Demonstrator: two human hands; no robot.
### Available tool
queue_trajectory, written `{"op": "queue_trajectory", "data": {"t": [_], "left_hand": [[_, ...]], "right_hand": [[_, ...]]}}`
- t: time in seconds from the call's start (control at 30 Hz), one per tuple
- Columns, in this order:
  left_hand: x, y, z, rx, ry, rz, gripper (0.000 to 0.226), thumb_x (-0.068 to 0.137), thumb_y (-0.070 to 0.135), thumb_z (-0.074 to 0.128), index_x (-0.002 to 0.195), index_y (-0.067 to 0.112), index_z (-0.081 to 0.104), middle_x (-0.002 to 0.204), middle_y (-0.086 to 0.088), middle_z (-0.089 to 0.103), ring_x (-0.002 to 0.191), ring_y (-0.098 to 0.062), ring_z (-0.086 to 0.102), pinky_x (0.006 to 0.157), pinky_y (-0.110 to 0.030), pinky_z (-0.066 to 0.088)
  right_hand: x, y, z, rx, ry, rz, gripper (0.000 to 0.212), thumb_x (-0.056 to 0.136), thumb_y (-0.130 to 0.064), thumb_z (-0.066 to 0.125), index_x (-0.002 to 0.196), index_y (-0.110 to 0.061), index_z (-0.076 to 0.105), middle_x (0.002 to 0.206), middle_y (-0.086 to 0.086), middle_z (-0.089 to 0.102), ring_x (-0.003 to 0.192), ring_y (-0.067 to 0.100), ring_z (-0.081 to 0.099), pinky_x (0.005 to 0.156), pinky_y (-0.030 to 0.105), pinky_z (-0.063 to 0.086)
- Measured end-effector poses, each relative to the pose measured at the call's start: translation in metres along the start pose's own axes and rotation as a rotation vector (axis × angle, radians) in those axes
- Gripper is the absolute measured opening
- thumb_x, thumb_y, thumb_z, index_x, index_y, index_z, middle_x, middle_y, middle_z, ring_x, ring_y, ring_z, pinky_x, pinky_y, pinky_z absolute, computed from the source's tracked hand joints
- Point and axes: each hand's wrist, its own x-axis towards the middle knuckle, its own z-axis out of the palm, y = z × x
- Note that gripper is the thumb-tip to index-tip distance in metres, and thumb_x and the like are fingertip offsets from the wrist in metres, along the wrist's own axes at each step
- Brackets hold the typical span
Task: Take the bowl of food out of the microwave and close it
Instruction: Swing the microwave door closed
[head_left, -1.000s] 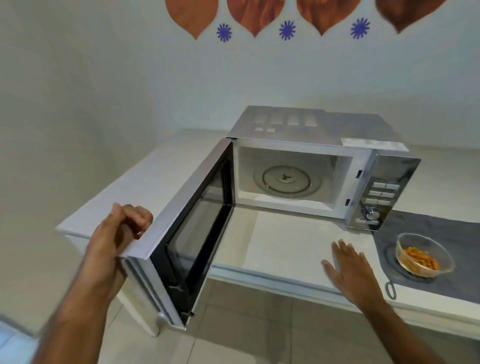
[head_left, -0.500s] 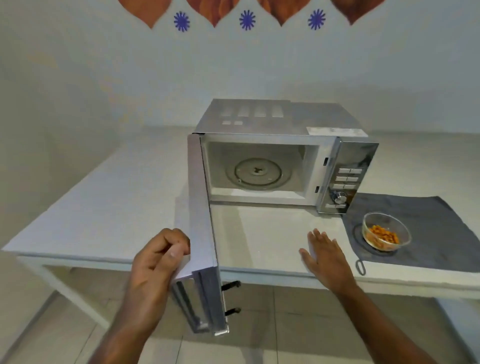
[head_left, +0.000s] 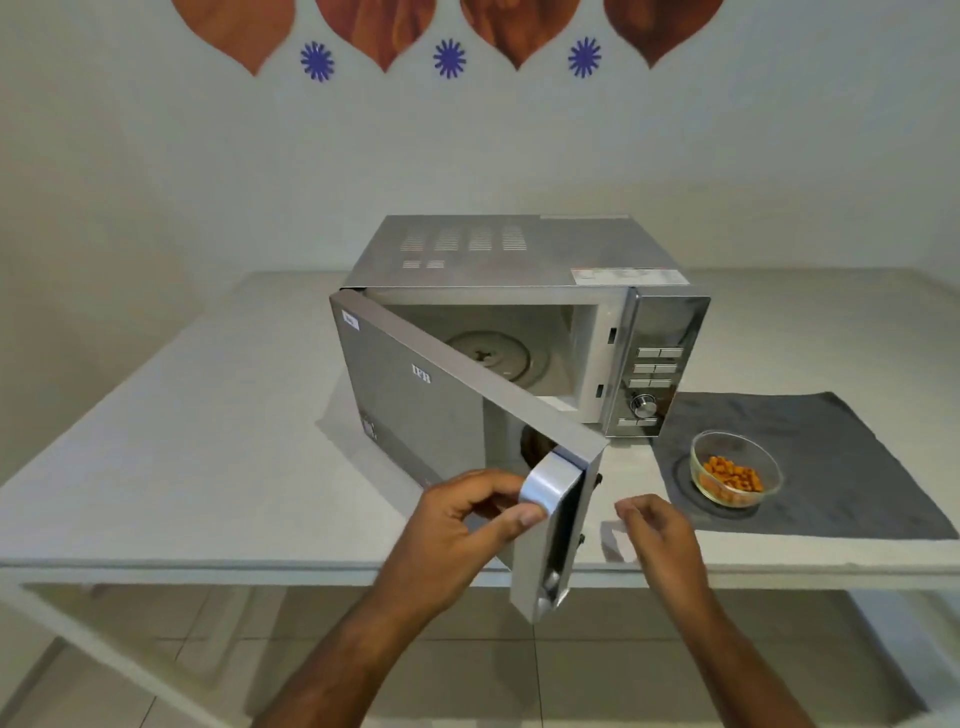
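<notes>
A silver microwave (head_left: 519, 254) stands on the white table (head_left: 182, 441). Its door (head_left: 415, 395) is partly swung in, about half open, and the glass turntable (head_left: 488, 356) inside is bare. My left hand (head_left: 462, 525) grips the door's free edge near the handle. My right hand (head_left: 657, 530) hovers just right of the door edge, fingers loosely curled, holding nothing. The glass bowl (head_left: 735, 475) with orange food sits on a grey cloth (head_left: 810, 447) to the right of the microwave.
The table's front edge runs just under my hands, with tiled floor below. A white wall with brown and blue decorations stands behind the microwave. The control panel (head_left: 657, 364) is on the microwave's right side.
The door has swung from wide open toward the microwave, pushed by my left hand. My right hand lifted off the table and came close to the door edge.
</notes>
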Motion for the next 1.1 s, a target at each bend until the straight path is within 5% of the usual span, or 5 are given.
{"op": "queue_trajectory", "data": {"t": [0.17,0.57,0.7,0.87,1.1], "left_hand": [[0.038,-0.004,0.032,-0.077,0.003,0.018,0.017,0.094,0.059,0.068,0.107,0.052,0.075,0.102,0.021,0.077,0.096,-0.006,0.071,0.077,-0.014,0.056],[0.140,-0.026,0.095,0.074,0.163,-0.006,0.027,0.098,0.051,0.070,0.114,0.029,0.075,0.107,0.014,0.077,0.099,-0.002,0.071,0.082,-0.027,0.063],[0.167,-0.029,0.101,0.093,0.169,-0.021,0.030,0.099,0.047,0.071,0.116,0.023,0.075,0.106,0.007,0.078,0.097,-0.010,0.072,0.078,-0.028,0.065],[0.193,-0.032,0.105,0.155,0.183,-0.023,0.031,0.100,0.042,0.070,0.120,0.019,0.075,0.109,0.002,0.077,0.101,-0.013,0.072,0.084,-0.040,0.068],[0.217,-0.032,0.108,0.212,0.207,-0.041,0.031,0.099,0.038,0.072,0.121,0.017,0.077,0.110,0.000,0.078,0.100,-0.015,0.072,0.087,-0.040,0.067]], "right_hand": [[-0.009,-0.023,-0.014,0.146,0.037,-0.104,0.047,0.105,-0.043,0.058,0.066,-0.018,0.069,0.065,0.013,0.064,0.060,0.017,0.059,0.066,0.038,0.045],[0.015,-0.058,-0.011,-0.089,-0.049,-0.329,0.022,0.102,-0.049,0.059,0.120,-0.039,0.065,0.116,-0.023,0.065,0.097,0.008,0.067,0.072,0.018,0.054],[0.046,-0.058,-0.010,-0.101,-0.092,-0.220,0.026,0.106,-0.037,0.056,0.129,-0.026,0.065,0.116,-0.010,0.073,0.093,0.010,0.072,0.081,0.037,0.062],[0.076,-0.071,-0.016,-0.096,-0.185,-0.160,0.023,0.108,-0.034,0.052,0.127,-0.026,0.063,0.121,-0.003,0.072,0.100,0.016,0.073,0.077,0.023,0.055],[0.096,-0.075,-0.011,-0.114,-0.162,-0.142,0.019,0.109,-0.037,0.050,0.125,-0.031,0.059,0.126,-0.003,0.068,0.108,0.020,0.072,0.093,0.039,0.060]]}}
